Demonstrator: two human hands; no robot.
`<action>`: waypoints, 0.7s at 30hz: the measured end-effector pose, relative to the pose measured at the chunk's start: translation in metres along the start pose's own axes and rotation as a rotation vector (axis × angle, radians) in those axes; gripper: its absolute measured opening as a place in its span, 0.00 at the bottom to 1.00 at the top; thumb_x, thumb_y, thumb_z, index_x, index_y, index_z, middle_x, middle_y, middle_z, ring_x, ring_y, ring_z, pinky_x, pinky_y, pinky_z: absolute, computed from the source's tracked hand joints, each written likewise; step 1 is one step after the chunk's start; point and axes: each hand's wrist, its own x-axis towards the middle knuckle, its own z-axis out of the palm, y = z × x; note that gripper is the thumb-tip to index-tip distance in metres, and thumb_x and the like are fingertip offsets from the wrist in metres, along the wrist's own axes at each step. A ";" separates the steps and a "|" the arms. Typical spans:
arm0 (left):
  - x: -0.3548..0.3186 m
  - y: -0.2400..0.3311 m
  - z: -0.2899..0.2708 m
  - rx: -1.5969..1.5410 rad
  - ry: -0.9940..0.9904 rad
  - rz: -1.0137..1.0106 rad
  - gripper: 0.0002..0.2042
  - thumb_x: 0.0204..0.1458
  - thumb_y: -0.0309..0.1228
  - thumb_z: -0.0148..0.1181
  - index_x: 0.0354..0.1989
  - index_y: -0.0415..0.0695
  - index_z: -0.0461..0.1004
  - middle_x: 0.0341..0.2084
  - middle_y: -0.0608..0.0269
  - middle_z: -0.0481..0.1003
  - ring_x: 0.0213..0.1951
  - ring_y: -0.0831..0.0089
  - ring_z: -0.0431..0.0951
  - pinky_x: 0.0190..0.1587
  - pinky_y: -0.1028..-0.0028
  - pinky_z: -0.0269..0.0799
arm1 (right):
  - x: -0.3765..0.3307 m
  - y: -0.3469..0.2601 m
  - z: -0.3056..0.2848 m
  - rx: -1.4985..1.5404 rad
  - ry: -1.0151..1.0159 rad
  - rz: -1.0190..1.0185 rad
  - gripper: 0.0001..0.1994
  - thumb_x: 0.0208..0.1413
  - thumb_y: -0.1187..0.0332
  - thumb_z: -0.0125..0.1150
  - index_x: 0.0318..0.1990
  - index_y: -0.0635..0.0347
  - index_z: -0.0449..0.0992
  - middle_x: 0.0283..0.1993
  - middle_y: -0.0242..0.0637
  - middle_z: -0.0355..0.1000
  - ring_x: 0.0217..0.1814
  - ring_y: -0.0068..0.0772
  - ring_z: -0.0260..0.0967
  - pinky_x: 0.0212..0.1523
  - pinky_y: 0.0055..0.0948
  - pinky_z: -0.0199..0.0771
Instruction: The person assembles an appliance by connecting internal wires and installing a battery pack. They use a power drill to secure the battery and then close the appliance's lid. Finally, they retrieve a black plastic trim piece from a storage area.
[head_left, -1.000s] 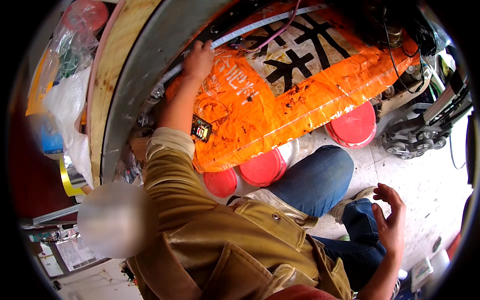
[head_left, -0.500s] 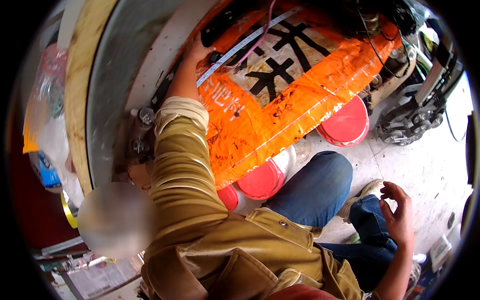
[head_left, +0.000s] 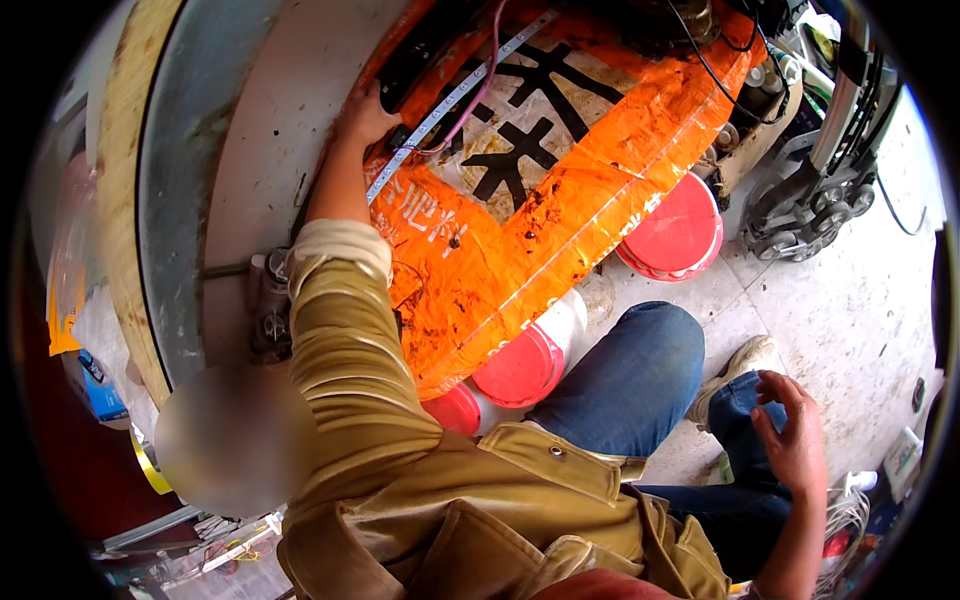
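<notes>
Left hand (head_left: 362,115) reaches far onto the orange sheet (head_left: 520,250); its fingers are hidden, grip unclear. Right hand (head_left: 795,440) hangs open near the knee (head_left: 640,350).

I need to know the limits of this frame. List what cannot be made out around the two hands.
- Head view: left hand fingers lie against the dark part; grip unclear.
- Right hand is empty; its forearm is cut by the lower rim.
- A blurred patch hides what is beside the sleeve.
</notes>
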 end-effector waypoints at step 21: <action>-0.152 0.006 -0.011 -0.216 -0.101 -0.035 0.43 0.43 0.49 0.64 0.66 0.45 0.52 0.58 0.48 0.60 0.58 0.55 0.64 0.57 0.63 0.63 | 0.013 -0.016 -0.002 -0.003 0.028 -0.263 0.22 0.42 0.84 0.55 0.51 0.69 0.69 0.41 0.44 0.72 0.43 0.33 0.70 0.48 0.31 0.68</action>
